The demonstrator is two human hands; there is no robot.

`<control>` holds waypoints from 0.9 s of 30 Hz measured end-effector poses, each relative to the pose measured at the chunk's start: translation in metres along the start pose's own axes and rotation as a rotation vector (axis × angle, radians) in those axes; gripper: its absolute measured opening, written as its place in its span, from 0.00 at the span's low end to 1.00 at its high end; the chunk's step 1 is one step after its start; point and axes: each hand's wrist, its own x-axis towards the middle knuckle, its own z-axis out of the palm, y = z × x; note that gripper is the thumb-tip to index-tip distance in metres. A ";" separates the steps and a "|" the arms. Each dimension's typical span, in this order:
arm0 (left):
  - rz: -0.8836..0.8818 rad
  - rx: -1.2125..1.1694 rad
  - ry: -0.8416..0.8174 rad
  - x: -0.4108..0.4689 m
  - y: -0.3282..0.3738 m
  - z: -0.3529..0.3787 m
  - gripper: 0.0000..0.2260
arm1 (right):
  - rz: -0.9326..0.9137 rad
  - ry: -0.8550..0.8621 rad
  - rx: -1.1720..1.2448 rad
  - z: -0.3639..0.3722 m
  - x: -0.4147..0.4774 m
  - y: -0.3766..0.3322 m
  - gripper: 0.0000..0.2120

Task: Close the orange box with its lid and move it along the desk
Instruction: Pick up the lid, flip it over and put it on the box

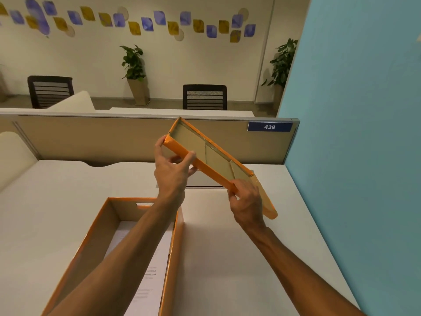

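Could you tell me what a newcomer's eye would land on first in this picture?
First, the orange lid, held tilted in mid-air at centre by the left hand and right hand, its brown inside showing. Then the open orange box on the desk at lower left, papers inside.

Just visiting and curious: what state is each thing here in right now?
Orange box: open, resting on the desk, printed papers inside.
Lid: off the box, held tilted in the air, brown inside facing the camera.
Left hand: grip closed on the lid's near edge.
Right hand: grip closed on the lid's near edge, lower end.
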 end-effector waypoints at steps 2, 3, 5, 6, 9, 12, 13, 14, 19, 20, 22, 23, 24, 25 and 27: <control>0.035 0.025 -0.017 -0.002 0.007 -0.008 0.36 | 0.009 0.040 0.047 -0.001 -0.001 -0.011 0.07; 0.048 0.031 -0.032 -0.002 0.010 -0.011 0.37 | 0.019 0.045 0.058 -0.002 -0.002 -0.017 0.07; 0.053 0.027 -0.083 -0.001 0.017 -0.019 0.42 | 0.061 0.047 0.090 -0.007 -0.002 -0.028 0.07; 0.044 0.030 -0.111 -0.001 0.020 -0.023 0.45 | 0.101 0.041 0.116 -0.010 -0.002 -0.035 0.09; -0.003 0.084 -0.194 0.001 0.021 -0.040 0.49 | 0.227 0.013 0.194 -0.027 0.001 -0.051 0.14; -0.079 0.148 -0.285 0.000 0.010 -0.065 0.48 | 0.339 0.008 0.312 -0.053 0.007 -0.063 0.16; -0.111 0.170 -0.311 -0.001 0.006 -0.074 0.48 | 0.375 0.007 0.370 -0.062 0.008 -0.067 0.15; -0.142 0.192 -0.336 -0.003 0.001 -0.082 0.47 | 0.411 0.008 0.428 -0.071 0.009 -0.070 0.14; -0.197 0.317 -0.442 -0.015 -0.011 -0.114 0.40 | 0.592 0.033 0.851 -0.099 0.009 -0.080 0.16; -0.194 0.342 -0.461 -0.016 -0.012 -0.119 0.39 | 0.628 0.038 0.916 -0.101 0.007 -0.080 0.19; -0.189 0.380 -0.475 -0.018 -0.013 -0.128 0.38 | 0.691 0.038 1.005 -0.104 0.002 -0.080 0.23; -0.182 0.392 -0.474 -0.018 -0.012 -0.133 0.37 | 0.721 0.029 1.036 -0.104 -0.001 -0.081 0.25; -0.168 0.401 -0.474 -0.019 -0.012 -0.137 0.36 | 0.753 0.017 1.060 -0.104 -0.004 -0.081 0.26; -0.151 0.406 -0.472 -0.021 -0.010 -0.141 0.35 | 0.784 0.002 1.078 -0.103 -0.009 -0.082 0.28; -0.130 0.405 -0.452 -0.026 -0.006 -0.151 0.33 | 0.829 -0.035 1.100 -0.100 -0.017 -0.083 0.29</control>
